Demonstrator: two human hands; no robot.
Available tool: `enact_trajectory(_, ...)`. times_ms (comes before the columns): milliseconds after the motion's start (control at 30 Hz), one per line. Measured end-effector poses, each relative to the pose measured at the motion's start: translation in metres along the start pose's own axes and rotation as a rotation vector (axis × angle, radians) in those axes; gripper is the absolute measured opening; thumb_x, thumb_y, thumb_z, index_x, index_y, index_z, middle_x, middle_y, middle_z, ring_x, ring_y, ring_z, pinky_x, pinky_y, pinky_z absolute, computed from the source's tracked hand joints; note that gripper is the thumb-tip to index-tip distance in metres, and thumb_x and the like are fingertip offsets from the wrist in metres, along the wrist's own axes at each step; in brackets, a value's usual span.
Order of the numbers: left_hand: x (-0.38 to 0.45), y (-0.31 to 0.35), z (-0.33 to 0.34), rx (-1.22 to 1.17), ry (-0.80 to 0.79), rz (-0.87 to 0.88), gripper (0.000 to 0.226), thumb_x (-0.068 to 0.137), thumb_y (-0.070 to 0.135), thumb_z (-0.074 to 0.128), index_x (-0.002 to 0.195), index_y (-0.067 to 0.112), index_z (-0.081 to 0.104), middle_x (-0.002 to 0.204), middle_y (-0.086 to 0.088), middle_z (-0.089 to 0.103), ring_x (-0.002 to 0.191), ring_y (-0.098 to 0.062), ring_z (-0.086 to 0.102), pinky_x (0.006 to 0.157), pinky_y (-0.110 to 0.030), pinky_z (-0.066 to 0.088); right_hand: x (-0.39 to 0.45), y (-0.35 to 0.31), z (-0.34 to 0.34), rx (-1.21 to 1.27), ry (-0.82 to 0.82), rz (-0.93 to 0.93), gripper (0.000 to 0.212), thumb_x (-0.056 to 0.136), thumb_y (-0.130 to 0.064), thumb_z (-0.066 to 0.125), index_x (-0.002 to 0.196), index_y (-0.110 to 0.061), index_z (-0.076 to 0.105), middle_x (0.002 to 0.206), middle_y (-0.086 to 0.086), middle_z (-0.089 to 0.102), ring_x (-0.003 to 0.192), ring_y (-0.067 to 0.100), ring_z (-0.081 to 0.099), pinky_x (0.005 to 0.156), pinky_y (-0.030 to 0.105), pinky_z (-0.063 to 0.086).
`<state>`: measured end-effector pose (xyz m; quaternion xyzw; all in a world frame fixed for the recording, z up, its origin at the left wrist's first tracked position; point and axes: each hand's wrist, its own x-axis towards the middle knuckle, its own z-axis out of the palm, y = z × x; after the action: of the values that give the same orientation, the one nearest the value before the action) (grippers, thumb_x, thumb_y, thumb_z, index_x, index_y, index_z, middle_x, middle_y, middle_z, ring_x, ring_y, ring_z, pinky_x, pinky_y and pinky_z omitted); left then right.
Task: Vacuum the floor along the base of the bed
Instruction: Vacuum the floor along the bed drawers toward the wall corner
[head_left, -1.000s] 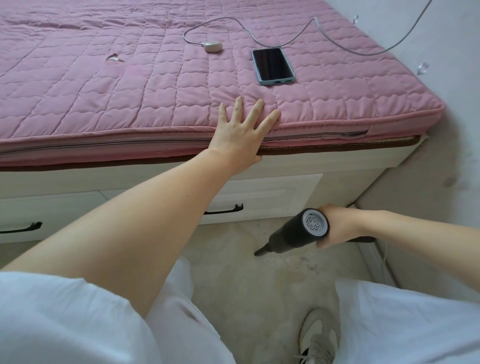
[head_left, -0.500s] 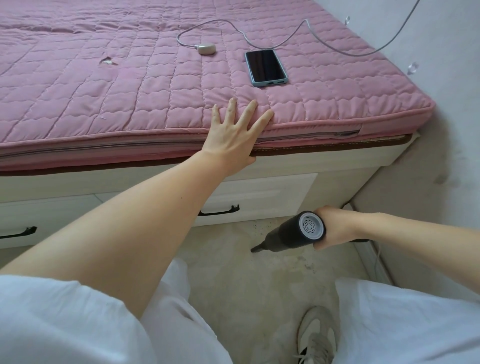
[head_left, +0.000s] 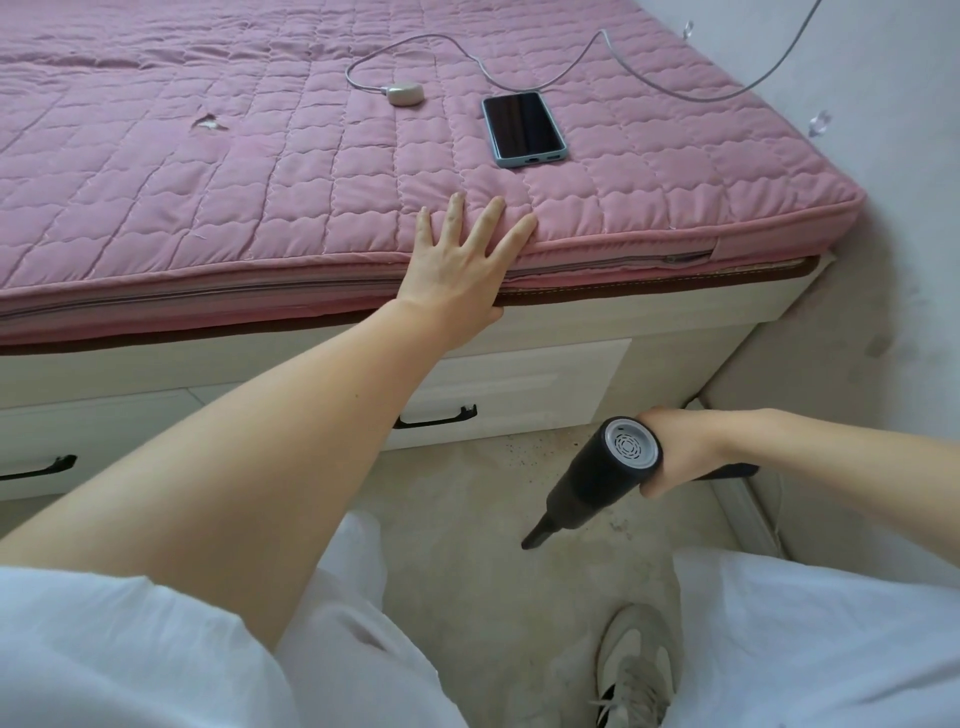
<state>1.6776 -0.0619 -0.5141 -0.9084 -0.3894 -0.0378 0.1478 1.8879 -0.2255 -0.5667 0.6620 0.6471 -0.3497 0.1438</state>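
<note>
The right hand (head_left: 675, 452) hides most of the handle of the handheld vacuum (head_left: 597, 478), and its own fingers are out of sight behind the black body; only the back of the hand and the wrapped grip show. The charging cable (head_left: 649, 78) runs off the top right of the frame, and the left drawer handle (head_left: 36, 467) is cut by the frame's left edge. Both lower corners are filled by white clothing.

The left hand (head_left: 457, 265) lies flat on the near edge of the pink quilted mattress (head_left: 208, 182), fingers (head_left: 491, 218) straight and spread, the thumb tucked under the mattress edge. The right hand grips the vacuum, which tilts down to the left with its narrow nozzle low over the floor (head_left: 467, 519), a little out from the bed base (head_left: 545, 384); contact cannot be told.

A phone (head_left: 522, 130) and a small round charger (head_left: 405, 94) lie farther in on the mattress. A strip of floor lies between the drawers and a grey shoe (head_left: 634, 670), closed on the right by the wall (head_left: 857, 338).
</note>
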Motion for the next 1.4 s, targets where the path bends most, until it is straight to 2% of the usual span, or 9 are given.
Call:
enact_trajectory(100,-0.003,0.002,-0.001,-0.001,0.000,-0.014,0.097,0.089,0.042,0.064,0.155,0.027,-0.005,0.162,-0.010,0.003,0.147,-0.045,0.003,0.116,-0.063,0.011,-0.004,0.004,0.000,0.006,0.014,0.012,0.025,0.068,-0.016,0.071,0.089,-0.009,0.061,0.073,-0.005,0.053,0.067,0.011,0.050,0.058,0.020,0.040)
enact_trajectory(200,-0.004,0.004,-0.001,-0.012,0.012,-0.029,0.094,0.090,0.036,0.063,0.155,0.027,-0.004,0.162,-0.010,0.004,0.147,-0.044,0.004,0.117,-0.062,0.010,-0.007,0.007,-0.001,-0.014,0.056,0.027,0.019,0.070,-0.018,0.072,0.077,-0.019,0.055,0.066,-0.011,0.050,0.062,0.007,0.049,0.050,0.012,0.037)
enact_trajectory(433,-0.005,0.005,-0.001,-0.013,0.031,-0.034,0.095,0.088,0.039,0.065,0.155,0.027,0.000,0.161,-0.009,0.006,0.147,-0.044,0.005,0.117,-0.062,0.011,-0.012,0.012,-0.001,-0.063,0.106,0.046,0.033,0.071,-0.021,0.073,0.066,-0.031,0.042,0.064,-0.015,0.048,0.055,-0.002,0.045,0.045,0.009,0.032)
enact_trajectory(633,0.000,0.005,-0.001,-0.004,0.036,-0.007,0.098,0.084,0.044,0.068,0.155,0.027,0.002,0.161,-0.011,0.008,0.146,-0.045,0.008,0.115,-0.064,0.014,-0.016,0.019,-0.004,0.023,0.042,0.054,0.027,0.070,-0.016,0.073,0.070,-0.029,0.049,0.065,-0.014,0.051,0.058,-0.001,0.049,0.049,0.009,0.035)
enact_trajectory(733,0.003,0.006,0.001,0.005,0.046,0.017,0.098,0.084,0.045,0.068,0.155,0.026,0.002,0.161,-0.012,0.008,0.146,-0.044,0.008,0.114,-0.065,0.016,-0.015,0.023,-0.001,0.035,0.018,0.048,0.021,0.069,-0.015,0.073,0.082,-0.021,0.058,0.070,-0.013,0.055,0.063,0.001,0.052,0.054,0.011,0.039)
enact_trajectory(867,0.007,0.008,0.001,0.011,0.054,0.033,0.099,0.083,0.048,0.068,0.155,0.026,0.003,0.161,-0.011,0.009,0.146,-0.043,0.010,0.114,-0.065,0.016,-0.015,0.026,-0.001,0.034,0.040,0.049,0.025,0.070,-0.015,0.072,0.071,-0.027,0.050,0.066,-0.013,0.052,0.059,0.000,0.049,0.047,0.007,0.036)
enact_trajectory(1100,0.013,0.009,0.001,-0.010,0.071,0.056,0.101,0.080,0.051,0.069,0.155,0.028,0.005,0.162,-0.010,0.010,0.146,-0.043,0.013,0.115,-0.063,0.016,-0.008,0.029,-0.002,0.008,0.103,0.090,0.030,0.069,-0.018,0.072,0.063,-0.026,0.044,0.061,-0.011,0.045,0.052,0.002,0.042,0.046,0.012,0.033)
enact_trajectory(1267,0.014,0.009,0.001,-0.021,0.071,0.061,0.101,0.080,0.051,0.068,0.155,0.029,0.005,0.162,-0.010,0.010,0.146,-0.042,0.012,0.115,-0.063,0.016,-0.002,0.023,-0.002,-0.002,0.115,0.056,0.025,0.070,-0.020,0.072,0.068,-0.026,0.047,0.061,-0.012,0.047,0.052,0.002,0.043,0.044,0.010,0.033)
enact_trajectory(1400,0.015,0.008,0.001,-0.027,0.071,0.061,0.100,0.079,0.052,0.068,0.155,0.029,0.005,0.162,-0.010,0.010,0.147,-0.042,0.012,0.115,-0.063,0.016,0.005,0.019,0.000,-0.005,0.140,0.044,0.024,0.070,-0.022,0.071,0.088,-0.012,0.058,0.068,-0.008,0.051,0.058,0.008,0.046,0.050,0.019,0.036)
